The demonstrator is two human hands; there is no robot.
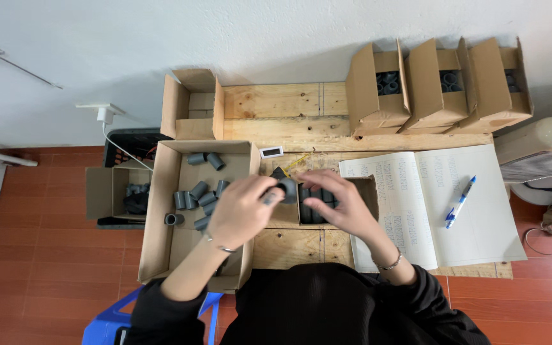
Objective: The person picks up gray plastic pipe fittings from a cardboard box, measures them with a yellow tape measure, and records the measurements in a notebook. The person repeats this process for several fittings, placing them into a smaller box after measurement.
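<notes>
Grey pipe fitting (287, 189) between left fingertips (269, 197)

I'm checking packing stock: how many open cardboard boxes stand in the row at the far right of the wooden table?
3. They stand side by side: left box, middle box, right box. Each shows grey pipe fittings inside; more boxes sit elsewhere.

**Grey sleeve over the small box**

A short grey plastic sleeve (288, 190), dark and tube-shaped, sits at the centre of the frame, pinched between fingertips. It hangs just above the left edge of a small open box (370, 191), where more grey sleeves (314, 207) are packed side by side in rows.
</notes>
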